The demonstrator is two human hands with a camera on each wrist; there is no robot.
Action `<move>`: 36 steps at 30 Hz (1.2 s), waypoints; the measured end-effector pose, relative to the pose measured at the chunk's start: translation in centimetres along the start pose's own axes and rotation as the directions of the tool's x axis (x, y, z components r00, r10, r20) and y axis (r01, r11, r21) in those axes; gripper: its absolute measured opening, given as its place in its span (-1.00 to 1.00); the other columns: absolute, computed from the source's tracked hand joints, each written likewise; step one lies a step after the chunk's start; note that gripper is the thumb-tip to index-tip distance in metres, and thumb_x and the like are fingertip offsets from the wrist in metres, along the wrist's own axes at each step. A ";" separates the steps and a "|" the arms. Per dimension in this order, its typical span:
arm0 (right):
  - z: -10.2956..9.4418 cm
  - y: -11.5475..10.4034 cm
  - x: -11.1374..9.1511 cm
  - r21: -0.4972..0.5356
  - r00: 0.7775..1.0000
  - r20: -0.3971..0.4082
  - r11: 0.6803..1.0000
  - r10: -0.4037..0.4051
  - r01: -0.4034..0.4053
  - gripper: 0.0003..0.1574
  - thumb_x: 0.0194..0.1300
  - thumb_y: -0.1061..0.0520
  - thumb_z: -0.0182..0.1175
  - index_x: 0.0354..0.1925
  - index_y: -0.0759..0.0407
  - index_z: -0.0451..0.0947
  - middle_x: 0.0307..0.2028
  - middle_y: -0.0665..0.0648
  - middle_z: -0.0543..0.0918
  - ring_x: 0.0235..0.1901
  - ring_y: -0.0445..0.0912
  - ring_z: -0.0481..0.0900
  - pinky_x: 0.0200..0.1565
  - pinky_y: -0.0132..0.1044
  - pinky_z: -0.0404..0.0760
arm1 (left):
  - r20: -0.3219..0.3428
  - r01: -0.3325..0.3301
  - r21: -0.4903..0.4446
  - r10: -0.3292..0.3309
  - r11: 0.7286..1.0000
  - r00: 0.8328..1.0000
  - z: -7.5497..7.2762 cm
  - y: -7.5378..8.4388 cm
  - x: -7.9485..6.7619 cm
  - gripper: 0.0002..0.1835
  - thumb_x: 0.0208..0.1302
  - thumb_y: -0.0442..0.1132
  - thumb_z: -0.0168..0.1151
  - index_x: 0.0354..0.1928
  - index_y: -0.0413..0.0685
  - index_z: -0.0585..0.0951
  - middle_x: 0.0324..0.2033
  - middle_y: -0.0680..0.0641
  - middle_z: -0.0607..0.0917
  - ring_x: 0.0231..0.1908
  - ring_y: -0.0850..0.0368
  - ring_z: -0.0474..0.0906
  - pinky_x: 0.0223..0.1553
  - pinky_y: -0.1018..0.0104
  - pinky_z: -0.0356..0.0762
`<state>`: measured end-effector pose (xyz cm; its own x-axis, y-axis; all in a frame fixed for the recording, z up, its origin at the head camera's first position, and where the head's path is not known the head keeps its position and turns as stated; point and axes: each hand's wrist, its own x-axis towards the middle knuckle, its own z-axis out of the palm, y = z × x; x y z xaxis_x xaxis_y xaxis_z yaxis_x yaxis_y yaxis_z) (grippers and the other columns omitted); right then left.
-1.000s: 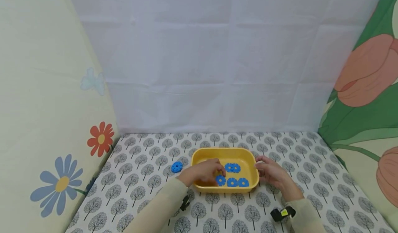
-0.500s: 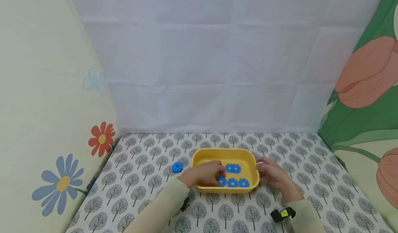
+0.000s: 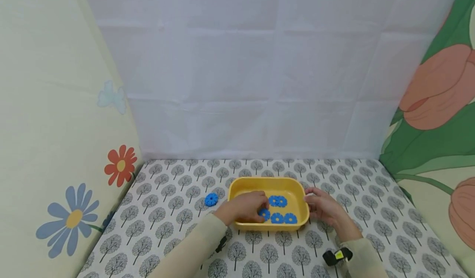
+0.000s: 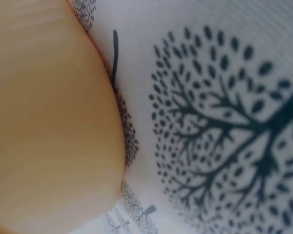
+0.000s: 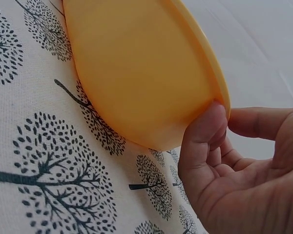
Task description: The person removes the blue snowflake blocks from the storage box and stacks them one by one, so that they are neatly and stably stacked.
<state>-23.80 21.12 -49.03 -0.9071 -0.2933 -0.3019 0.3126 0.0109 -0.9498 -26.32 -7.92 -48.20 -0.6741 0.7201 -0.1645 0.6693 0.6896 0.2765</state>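
A yellow tray (image 3: 267, 227) stands on the patterned cloth. My left hand (image 3: 248, 206) reaches into it over its left side and pinches a blue interlocking disc (image 3: 264, 214), which the fingers partly cover. Right of that disc lie two more blue discs (image 3: 290, 218) in a row, and behind them two overlapping blue discs (image 3: 277, 201). At the tray's right end, my right hand (image 3: 323, 206) holds the rim between thumb and fingers, as the right wrist view also shows. The left wrist view has only the tray's outer wall (image 4: 53, 126) and cloth; the hand is out of it.
Left of the tray, a round blue piece (image 3: 211, 199) lies on the tree-print cloth (image 3: 163, 212). A white sheet (image 3: 237, 84) hangs behind the table. Flower-print hangings (image 3: 74, 104) flank both sides.
Over the last second my left hand has shifted slightly, its fingers covering more of the disc's left side. My right hand stays at the tray rim.
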 end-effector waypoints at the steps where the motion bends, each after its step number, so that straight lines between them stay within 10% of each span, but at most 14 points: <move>1: 0.0 0.0 0.0 -0.001 1.000 -0.003 1.000 -0.001 0.001 -0.67 0.51 0.19 0.07 0.14 0.28 0.28 -0.33 0.13 0.64 -0.41 -0.10 0.63 -0.32 -0.23 0.69 | -0.002 0.001 0.004 -0.001 1.000 1.000 0.0 0.0 0.0 -0.67 0.17 0.02 0.48 -0.08 0.16 0.64 -0.19 0.22 0.53 -0.25 0.35 0.41 -0.08 0.45 0.49; 36: 0.0 -0.2 -0.2 0.007 1.000 0.018 1.000 -0.011 0.011 -0.64 0.51 0.18 0.08 0.15 0.31 0.27 -0.30 0.14 0.65 -0.40 -0.09 0.65 -0.30 -0.22 0.70 | 0.017 0.057 -0.076 -0.056 0.995 0.998 -0.3 0.0 -0.1 -0.65 0.17 -0.03 0.50 -0.13 0.18 0.51 -0.30 0.21 0.50 -0.29 0.29 0.41 -0.16 0.41 0.46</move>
<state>-23.64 21.16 -48.77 -0.9052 -0.3108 -0.2897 0.3046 0.0007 -0.9525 -26.34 -8.07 -47.94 -0.7049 0.6819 -0.1955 0.6042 0.7215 0.3382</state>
